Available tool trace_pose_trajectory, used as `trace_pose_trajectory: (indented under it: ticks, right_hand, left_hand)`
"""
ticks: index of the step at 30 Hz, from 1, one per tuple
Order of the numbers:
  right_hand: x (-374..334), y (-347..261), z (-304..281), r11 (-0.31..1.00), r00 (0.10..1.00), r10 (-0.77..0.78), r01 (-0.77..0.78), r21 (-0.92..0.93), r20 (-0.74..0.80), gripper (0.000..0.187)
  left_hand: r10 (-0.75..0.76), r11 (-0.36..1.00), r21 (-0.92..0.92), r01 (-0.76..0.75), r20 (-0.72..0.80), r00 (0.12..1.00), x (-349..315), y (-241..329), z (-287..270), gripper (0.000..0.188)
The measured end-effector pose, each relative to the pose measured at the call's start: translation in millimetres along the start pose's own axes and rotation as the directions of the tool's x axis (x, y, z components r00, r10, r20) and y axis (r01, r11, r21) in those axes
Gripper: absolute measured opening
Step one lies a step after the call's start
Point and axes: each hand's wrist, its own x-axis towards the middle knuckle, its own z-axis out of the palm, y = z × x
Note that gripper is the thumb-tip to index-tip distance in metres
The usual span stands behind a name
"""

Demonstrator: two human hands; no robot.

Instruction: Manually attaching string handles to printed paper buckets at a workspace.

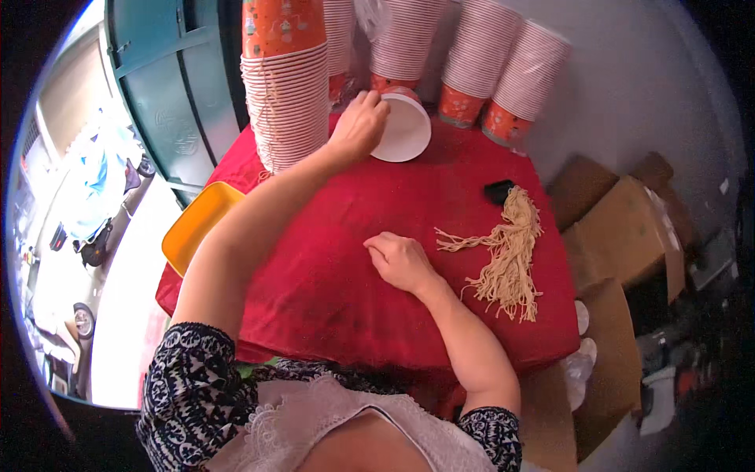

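Toward the back of the red-covered table, my left hand is closed at the left rim of a paper bucket. The bucket is tipped so its round white inside faces me, and a bit of its orange outside shows at the top. The fingertips are partly hidden. My right hand rests low over the middle of the red cloth, fingers curled together. Whatever they may hold is too small to see. A tall stack of nested orange paper buckets with white rims stands left of my left hand; thin cords hang down its side.
A bundle of beige cords lies at the right beside a black object. A yellow plastic tray sits at the left edge. More bucket stacks stand along the back wall. Cardboard boxes are right of the table; a green door is left.
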Motion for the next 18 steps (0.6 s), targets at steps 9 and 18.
trace_pose_trajectory:
  ticks: [9, 18]
  right_hand:
    - [-1.7, 2.0, 4.3, 0.999, 1.0, -0.005, 0.005, -0.035, 0.005, 0.013]
    - [-1.3, 0.8, -2.8, 0.997, 0.994, 0.066, -0.064, -0.034, 0.088, 0.019]
  left_hand:
    - [0.19, 0.982, -0.023, -0.189, 0.135, 0.972, 51.3, -45.7, 57.2, 0.036]
    - [0.212, 0.968, 0.072, -0.239, 0.271, 0.939, 60.9, -50.3, 52.4, 0.031]
